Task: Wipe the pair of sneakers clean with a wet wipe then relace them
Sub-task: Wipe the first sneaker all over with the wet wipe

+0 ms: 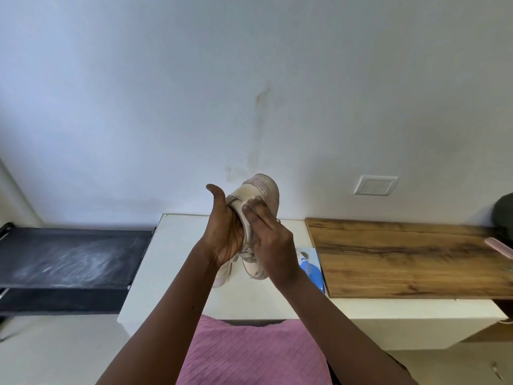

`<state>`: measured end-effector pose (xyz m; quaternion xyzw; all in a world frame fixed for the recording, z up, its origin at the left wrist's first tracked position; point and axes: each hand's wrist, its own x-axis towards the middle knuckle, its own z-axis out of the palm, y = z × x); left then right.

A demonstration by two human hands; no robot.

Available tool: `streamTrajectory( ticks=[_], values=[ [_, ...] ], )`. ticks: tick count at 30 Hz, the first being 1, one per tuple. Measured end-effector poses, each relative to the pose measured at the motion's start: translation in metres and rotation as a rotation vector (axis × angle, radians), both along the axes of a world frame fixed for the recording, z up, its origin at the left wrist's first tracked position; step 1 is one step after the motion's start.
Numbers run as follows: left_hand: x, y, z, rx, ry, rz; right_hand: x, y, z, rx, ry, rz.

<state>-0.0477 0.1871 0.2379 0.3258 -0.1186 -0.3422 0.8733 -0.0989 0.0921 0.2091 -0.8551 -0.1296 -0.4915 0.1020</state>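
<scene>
1. Nearest me, my pink ribbed top (249, 357) fills the bottom of the view, and both forearms reach up and away from it.
2. My left hand (224, 234) cups the raised sneaker (258, 190), cream leather with pink trim, from the left. The thumb stands up and the fingers wrap behind it, out of my sight. The shoe is in the air above the surface, one rounded end pointing up.
3. My right hand (272, 240) lies on the shoe's near side, fingers straight and pressed together. I cannot tell whether a wipe sits under them.
4. Below my wrists the second sneaker (254, 269), same cream and pink, rests on the white rectangular surface (172, 273) with its laces loose.
5. Just right of it lies a blue-and-white wet-wipe pack (311, 266), against the edge of a brown wood-grain board (402, 259).
6. I judge the risk to be my one-handed cradle. A hard rub from the right could twist the shoe out of my palm, onto the shoe below or off the front edge near my body. Loose laces could snag my fingers.
7. Open room lies on the white part to the left, ending at an edge above a black mesh rack shelf (69, 257). The pale wall (166, 107) stands close behind.
</scene>
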Motion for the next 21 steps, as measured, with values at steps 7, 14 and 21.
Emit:
streamTrajectory(
  ticks=[7,14,21],
  values=[
    [-0.008,-0.008,-0.002,0.134,-0.086,0.018,0.009,0.000,0.034,-0.041,0.103,0.027],
    [0.003,0.001,-0.001,0.159,-0.070,0.045,-0.001,-0.018,-0.003,-0.092,0.008,0.197],
    [-0.004,-0.004,0.002,0.162,-0.068,-0.009,0.006,-0.016,0.009,-0.019,-0.022,0.068]
  ],
)
